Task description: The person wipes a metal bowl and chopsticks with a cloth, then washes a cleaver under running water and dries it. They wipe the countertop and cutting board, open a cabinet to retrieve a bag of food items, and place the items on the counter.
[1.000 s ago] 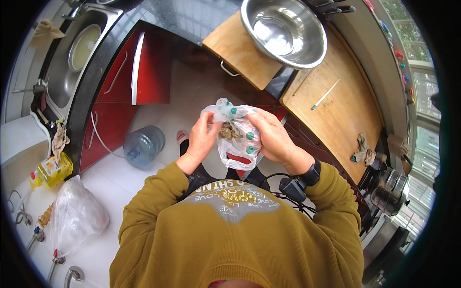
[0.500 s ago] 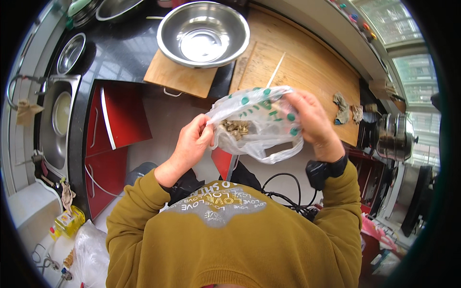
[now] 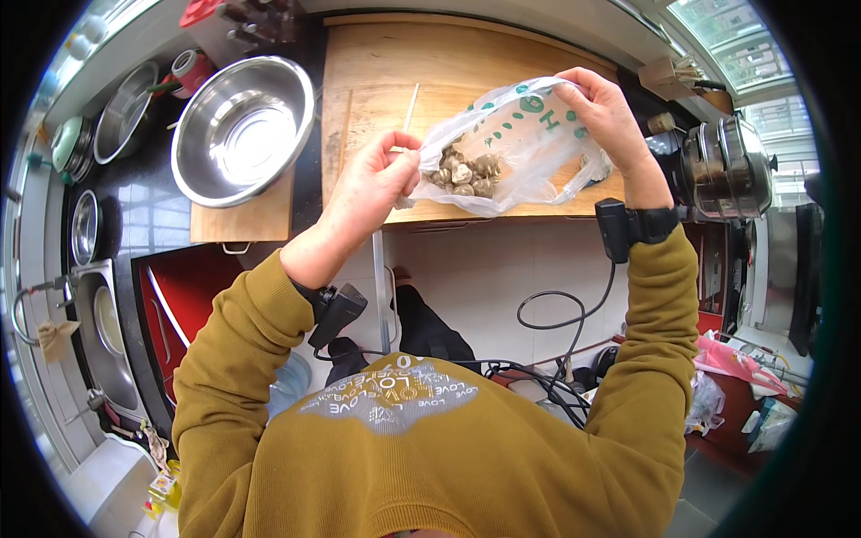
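A thin translucent plastic bag (image 3: pixel 531 148) with green print hangs stretched between my two hands over the front part of the wooden board (image 3: pixel 502 54). My left hand (image 3: pixel 375 179) pinches the bag's left edge between thumb and fingers. Its upper right rim is gripped by my right hand (image 3: pixel 608 115), which is raised farther from me. Inside the mouth, toward my left hand, lies a heap of small knobbly brown-beige tubers (image 3: pixel 466 172). On the board beyond my left hand rests a thin white stick (image 3: pixel 412 106).
A large steel bowl (image 3: pixel 204 143) sits at left on a smaller wooden board (image 3: pixel 242 220). Farther left are other metal bowls and the sink (image 3: pixel 112 363). A steamer pot (image 3: pixel 725 169) stands at right. Black cables (image 3: pixel 547 387) loop below my right arm.
The view has shifted, so the steel bowl now appears farther left. The bag has moved from above the floor gap to over the large board, and its tubers show more fully.
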The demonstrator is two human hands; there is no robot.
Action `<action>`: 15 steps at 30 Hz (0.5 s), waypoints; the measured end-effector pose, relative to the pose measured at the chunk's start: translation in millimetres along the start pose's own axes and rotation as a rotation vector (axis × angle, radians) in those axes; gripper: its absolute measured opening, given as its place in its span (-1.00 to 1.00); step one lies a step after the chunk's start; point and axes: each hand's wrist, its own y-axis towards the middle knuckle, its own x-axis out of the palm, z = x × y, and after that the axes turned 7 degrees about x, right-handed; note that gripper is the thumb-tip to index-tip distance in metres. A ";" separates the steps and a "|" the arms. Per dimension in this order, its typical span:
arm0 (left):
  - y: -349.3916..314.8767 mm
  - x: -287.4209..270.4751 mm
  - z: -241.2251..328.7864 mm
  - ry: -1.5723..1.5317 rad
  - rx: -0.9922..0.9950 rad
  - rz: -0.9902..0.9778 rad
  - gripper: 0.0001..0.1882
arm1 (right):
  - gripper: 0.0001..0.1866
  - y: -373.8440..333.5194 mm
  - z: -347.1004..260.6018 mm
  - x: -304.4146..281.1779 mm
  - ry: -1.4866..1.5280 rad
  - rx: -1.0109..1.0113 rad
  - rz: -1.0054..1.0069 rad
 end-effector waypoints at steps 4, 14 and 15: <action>18.0 14.4 -8.6 -0.026 0.010 -0.029 -0.77 | -0.69 2.2 31.7 -4.5 -0.504 -0.179 0.335; 1.4 19.9 -13.2 -0.010 -0.008 -0.068 -0.70 | -0.68 -63.9 33.5 101.0 -0.399 -0.427 0.120; -3.3 19.3 -14.0 -0.052 -0.031 -0.075 -0.70 | -0.68 -66.2 39.6 112.3 -0.474 -0.388 0.081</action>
